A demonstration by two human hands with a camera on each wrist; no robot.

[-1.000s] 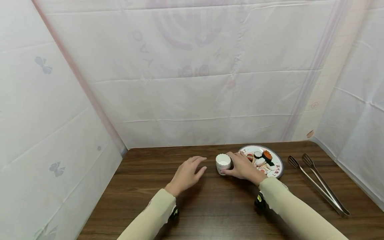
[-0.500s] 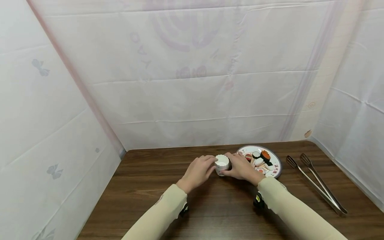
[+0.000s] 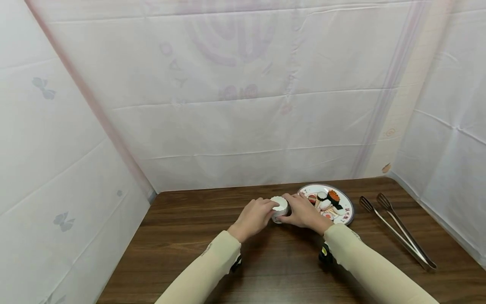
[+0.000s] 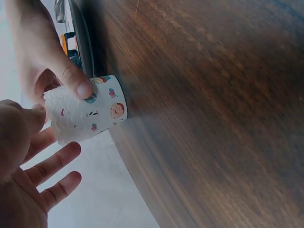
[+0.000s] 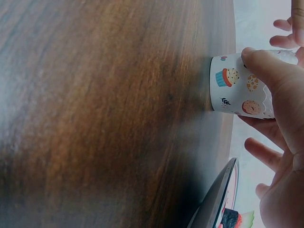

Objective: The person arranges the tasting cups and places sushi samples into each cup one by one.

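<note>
A nested stack of white paper baking cups [image 3: 280,203] with scalloped rims stands upright on the brown wooden table [image 3: 182,245]. Small cupcake and cookie prints cover its side in the right wrist view. My right hand [image 3: 303,211] grips the stack from the right, thumb [image 5: 259,61] on the near side and fingers behind. From the left, my left hand [image 3: 256,216] pinches at the top rim, with its thumb [image 4: 35,118] at the cup's mouth. The other left fingers [image 4: 59,161] spread loosely beside the stack; part of the index finger is hidden behind the cup.
Just behind my right hand lies a round plate [image 3: 348,211] bearing several sushi pieces, its left part covered by that hand. Metal tongs [image 3: 424,259] lie spread at the far right. White printed sheets [image 3: 228,139] hang along the table's back and both sides.
My left hand has moved right from beside the paper baking cups to their rim, and its fingers have closed there. My right hand keeps its grip. The head view has shifted slightly.
</note>
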